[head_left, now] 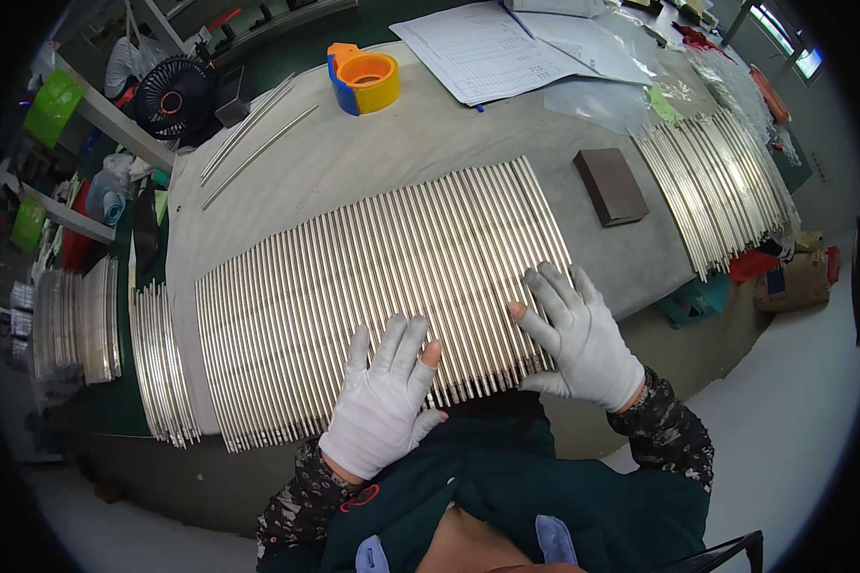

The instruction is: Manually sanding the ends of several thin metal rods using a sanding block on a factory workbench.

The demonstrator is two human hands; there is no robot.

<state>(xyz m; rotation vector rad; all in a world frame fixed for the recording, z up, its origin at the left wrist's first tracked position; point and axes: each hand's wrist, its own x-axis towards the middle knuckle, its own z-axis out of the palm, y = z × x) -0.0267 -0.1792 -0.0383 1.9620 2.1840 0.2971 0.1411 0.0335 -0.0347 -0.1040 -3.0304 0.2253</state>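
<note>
A wide row of thin, shiny metal rods (354,267) lies side by side on the grey tabletop, their near ends reaching the front edge. My left hand (377,396), in a white glove with some bare fingertips, rests on the near ends of the rods around the middle, fingers stretched out. At the right end of the row, my right hand (578,339), gloved the same way, lies with fingers spread over the last rods. Its thumb is by the rods' near ends. Neither hand is wrapped round a rod.
Right of the row sit a dark brown block (610,186) and a second batch of rods (717,186). More rods (162,363) lie at the left edge. Farther back are a few loose rods (258,153), an orange, yellow and blue tape dispenser (365,81), papers (497,53) and a black fan (174,97).
</note>
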